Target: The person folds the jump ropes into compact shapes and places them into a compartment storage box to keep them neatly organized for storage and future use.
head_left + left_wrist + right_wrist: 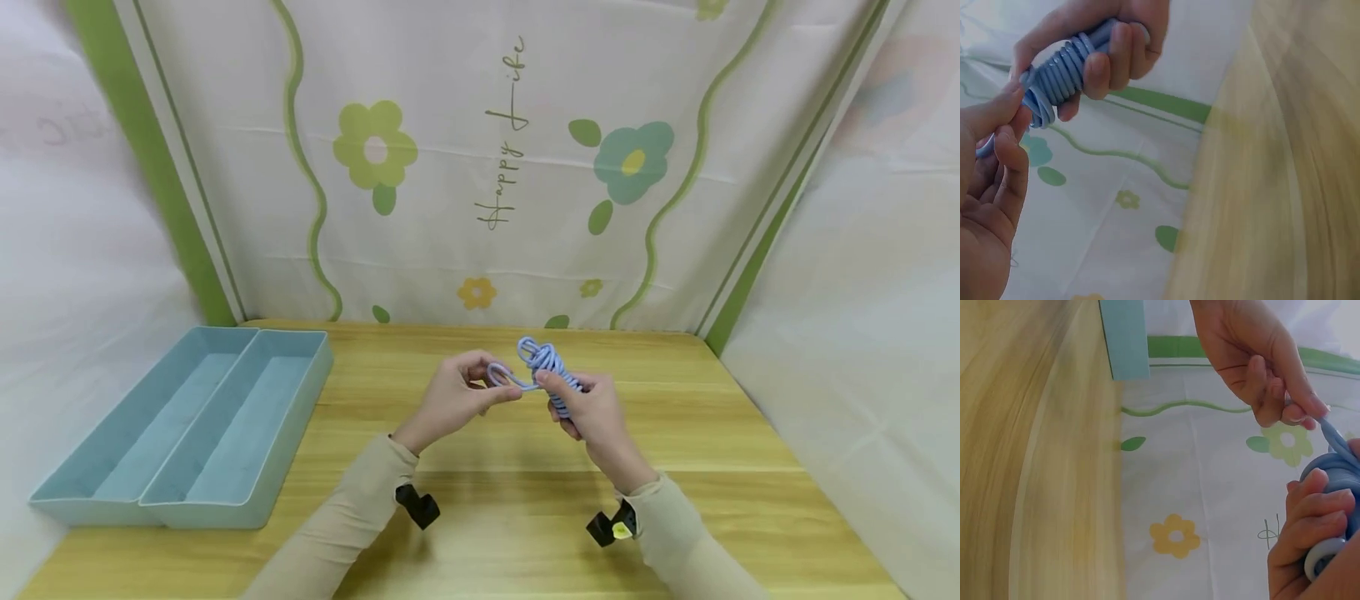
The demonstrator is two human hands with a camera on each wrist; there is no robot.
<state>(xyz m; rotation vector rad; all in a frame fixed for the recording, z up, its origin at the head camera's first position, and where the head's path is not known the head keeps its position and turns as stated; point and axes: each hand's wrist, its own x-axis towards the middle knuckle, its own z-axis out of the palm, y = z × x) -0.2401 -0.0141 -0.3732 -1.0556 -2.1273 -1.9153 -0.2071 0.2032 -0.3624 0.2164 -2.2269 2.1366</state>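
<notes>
A blue cord [549, 364] is wound into a tight bundle, with small loops standing out at its top. My right hand [600, 410] grips the bundle, thumb lying across the coils. To its left, my left hand [453, 390] pinches a loose length of the cord between thumb and fingers, and this length curves back to the bundle. In the left wrist view the coils [1060, 76] run side by side between both hands. A pale rounded end [1324, 557] pokes out under the right fingers in the right wrist view. Both hands are above the wooden table [487, 533].
Two long light-blue trays [258, 500] stand side by side at the table's left. Behind the table hangs a white curtain [442, 242] with printed flowers, and more white cloth encloses both sides. Each wrist wears a small black camera [417, 506].
</notes>
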